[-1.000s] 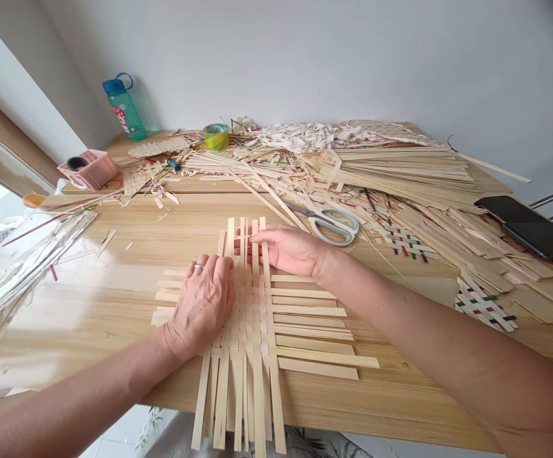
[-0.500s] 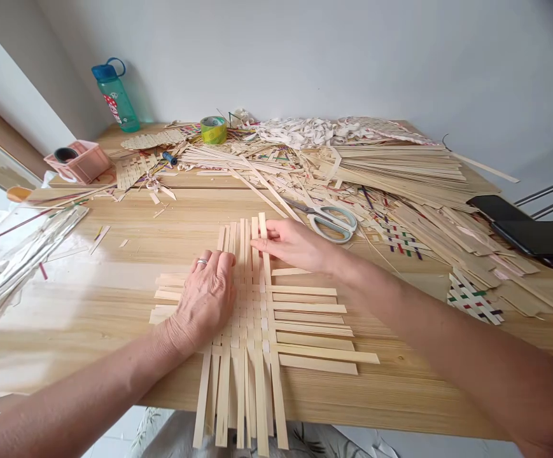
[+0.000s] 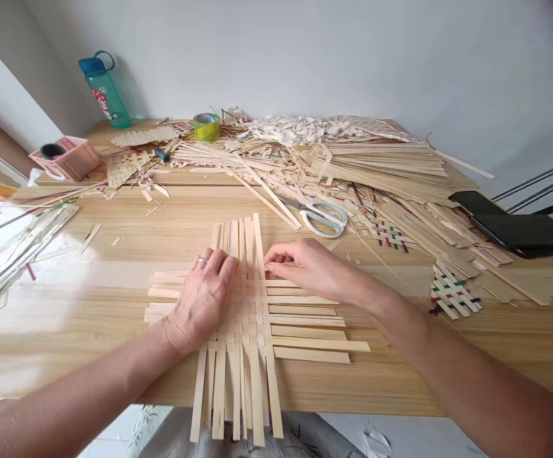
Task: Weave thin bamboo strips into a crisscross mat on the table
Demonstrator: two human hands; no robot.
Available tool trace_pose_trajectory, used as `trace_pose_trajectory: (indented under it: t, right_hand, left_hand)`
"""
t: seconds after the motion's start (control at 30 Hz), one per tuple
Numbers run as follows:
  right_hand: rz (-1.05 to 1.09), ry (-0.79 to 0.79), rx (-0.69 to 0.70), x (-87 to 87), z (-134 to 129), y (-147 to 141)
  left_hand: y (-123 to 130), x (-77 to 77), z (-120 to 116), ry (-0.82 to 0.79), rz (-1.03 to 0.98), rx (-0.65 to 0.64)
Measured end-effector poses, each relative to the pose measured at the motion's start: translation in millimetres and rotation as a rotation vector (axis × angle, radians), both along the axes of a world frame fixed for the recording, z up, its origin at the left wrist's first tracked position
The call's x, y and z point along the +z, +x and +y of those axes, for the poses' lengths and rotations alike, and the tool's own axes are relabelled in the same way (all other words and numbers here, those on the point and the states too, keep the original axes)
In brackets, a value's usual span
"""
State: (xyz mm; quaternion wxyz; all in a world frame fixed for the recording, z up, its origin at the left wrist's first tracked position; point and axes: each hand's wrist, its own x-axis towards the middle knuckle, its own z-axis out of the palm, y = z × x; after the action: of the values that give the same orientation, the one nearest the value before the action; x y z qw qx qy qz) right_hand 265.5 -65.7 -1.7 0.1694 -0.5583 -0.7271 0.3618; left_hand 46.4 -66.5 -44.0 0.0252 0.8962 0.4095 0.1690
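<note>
A mat of pale flat wood strips (image 3: 245, 312) lies half woven at the table's front edge, its loose ends sticking out on all sides. My left hand (image 3: 207, 292), with a ring on one finger, rests palm down on the mat's left part, fingers lying over the strips. At the upper right edge of the weave, my right hand (image 3: 300, 264) pinches with thumb and fingers at a wood strip, mostly hidden by the hand. Just right of the weave, several crosswise strips (image 3: 312, 343) reach out beneath my right forearm.
White-handled scissors (image 3: 324, 219) lie beyond my right hand. Bundled strips (image 3: 381, 168) and scraps cover the table's back. Tape (image 3: 207, 130), a pink basket (image 3: 69, 162) and a bottle (image 3: 107, 95) stand back left. A dark phone (image 3: 527, 230) lies at right.
My right hand has moved from the top ends of the upright strips down toward me, to the weave's right edge. My left hand stays on the mat. The view has shifted slightly.
</note>
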Motion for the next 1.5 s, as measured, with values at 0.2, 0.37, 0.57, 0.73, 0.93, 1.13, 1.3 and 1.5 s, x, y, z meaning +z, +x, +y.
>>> trace_pose_trajectory:
  t: [0.2, 0.37, 0.57, 0.73, 0.93, 1.13, 1.3, 1.5]
  right_hand:
    - [-0.01, -0.068, -0.074, 1.6, -2.1, 1.1]
    - [-0.034, -0.018, -0.078, -3.0, -4.4, 0.7]
    - [-0.077, -0.006, -0.016, -5.6, -6.5, 3.8]
    - [-0.107, 0.112, 0.003, -6.3, -9.7, 5.7]
    - [-0.121, 0.065, 0.057, -6.8, -9.7, 7.6]
    - [-0.165, 0.063, 0.154, -4.5, -6.2, 9.1]
    - [-0.146, 0.008, 0.034, -3.9, -12.2, 7.9]
    - [-0.189, 0.074, 0.145, -6.0, -8.8, 10.8]
  left_hand:
    - [1.8, -1.1, -0.1, -0.002, 0.006, 0.016]
    - [2.5, -1.5, 0.5, -0.009, 0.047, 0.021]
    - [3.5, 0.3, 1.8, -0.007, 0.121, 0.009]
    - [4.2, 1.5, 1.6, 0.013, 0.128, 0.006]
    - [3.9, -0.7, 2.0, 0.041, 0.101, -0.007]
    - [4.7, -0.6, 2.2, 0.075, 0.101, -0.013]
    - [5.0, -0.6, 2.5, 0.059, 0.099, -0.012]
    - [5.9, -1.1, 3.3, 0.034, 0.109, -0.005]
